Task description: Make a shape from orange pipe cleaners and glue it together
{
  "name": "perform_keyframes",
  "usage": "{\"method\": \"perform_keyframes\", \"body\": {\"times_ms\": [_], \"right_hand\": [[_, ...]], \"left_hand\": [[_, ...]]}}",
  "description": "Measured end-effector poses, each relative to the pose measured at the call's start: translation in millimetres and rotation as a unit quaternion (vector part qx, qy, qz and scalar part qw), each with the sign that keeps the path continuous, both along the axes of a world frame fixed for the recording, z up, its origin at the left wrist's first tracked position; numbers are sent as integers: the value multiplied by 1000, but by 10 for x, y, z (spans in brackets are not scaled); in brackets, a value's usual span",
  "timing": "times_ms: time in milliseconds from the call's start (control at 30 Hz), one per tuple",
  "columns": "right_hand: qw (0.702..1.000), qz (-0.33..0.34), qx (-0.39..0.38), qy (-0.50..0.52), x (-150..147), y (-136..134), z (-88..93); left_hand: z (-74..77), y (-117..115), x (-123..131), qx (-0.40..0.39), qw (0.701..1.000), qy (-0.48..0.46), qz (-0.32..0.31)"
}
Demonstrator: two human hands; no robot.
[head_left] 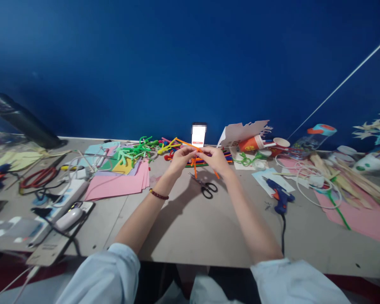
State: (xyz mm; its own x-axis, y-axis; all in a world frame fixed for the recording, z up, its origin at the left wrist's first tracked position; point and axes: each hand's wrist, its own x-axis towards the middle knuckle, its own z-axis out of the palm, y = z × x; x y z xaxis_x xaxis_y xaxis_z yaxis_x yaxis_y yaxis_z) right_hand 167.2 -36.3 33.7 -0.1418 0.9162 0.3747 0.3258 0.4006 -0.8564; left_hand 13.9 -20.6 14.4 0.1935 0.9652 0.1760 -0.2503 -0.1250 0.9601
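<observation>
Both hands meet above the middle of the table, pinching orange pipe cleaners (185, 143) that cross between the fingertips. My left hand (180, 159) has its fingers closed on them from the left. From the right, my right hand (215, 159) closes on the same pipe cleaners. Orange ends stick out up to the left and hang down below the hands; the exact crossing is partly hidden by the fingers. Black-handled scissors (208, 188) lie on the table just below the hands. Behind the right hand, a bundle of coloured pipe cleaners (228, 157) is partly covered.
A lit phone (198, 135) leans on the blue wall. Green pipe-cleaner shapes (136, 150) and pink paper sheets (117, 185) lie left. On the right is a blue glue gun (280, 197) with its cord, near paper cups (251, 144). A power strip (61, 207) stands far left.
</observation>
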Motion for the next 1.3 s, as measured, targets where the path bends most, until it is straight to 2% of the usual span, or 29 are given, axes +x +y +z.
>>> {"method": "perform_keyframes", "body": {"times_ms": [267,333,400,467,533,600,667,867,1067,1300], "right_hand": [[1000,-8,-9,-25,25,26,-33],[1000,-10,-7,-27,37,36,-35],[999,-21,-9,-27,47,43,-35],[999,-37,-11,-26,51,47,-36],[998,-49,-15,-25,48,47,-35],[998,-46,-19,-24,39,43,-30],[999,-34,-16,-20,31,37,-22],[1000,-15,6,2,37,30,-15],[988,33,-103,113,12,24,-30],[969,26,-141,203,-29,58,-66]], "left_hand": [[70,-31,-29,-8,999,43,-10],[86,-31,-41,13,998,68,-7],[89,-23,-54,67,991,110,24],[82,-11,-68,146,971,168,87],[72,-4,-80,228,935,230,145],[69,-8,-86,288,902,276,163],[71,-19,-87,318,887,294,162],[40,-18,-73,337,878,287,182],[-3,0,-67,329,881,271,206],[-1,-5,-46,331,880,254,225]]}}
